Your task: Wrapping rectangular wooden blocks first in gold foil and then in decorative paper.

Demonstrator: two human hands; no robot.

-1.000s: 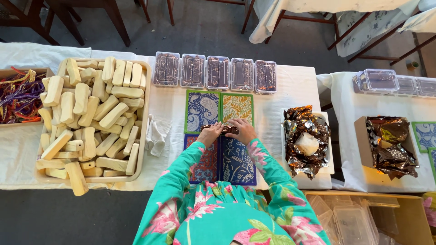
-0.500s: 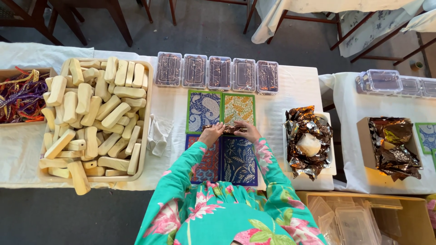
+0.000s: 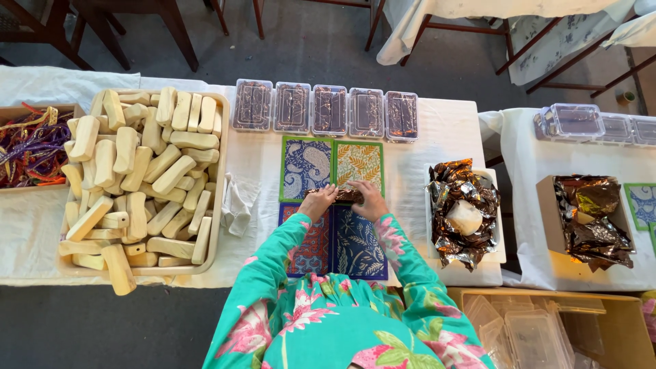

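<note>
A grey concrete floor (image 3: 321, 41) spreads beyond the counter (image 3: 444, 130), which is draped in white cloth. Dark wooden chair legs (image 3: 171, 27) stand at eleven o'clock. At one o'clock, another cloth-covered table (image 3: 437, 20) stands on slim dark legs. Soft, even daylight throughout.

Beside the matt patterned cloth mats (image 3: 333, 205), the pale blocks (image 3: 140, 174) look like rough wood, the foil (image 3: 461, 212) is shiny and crinkled, and the boxes (image 3: 328, 109) are clear glossy plastic.
</note>
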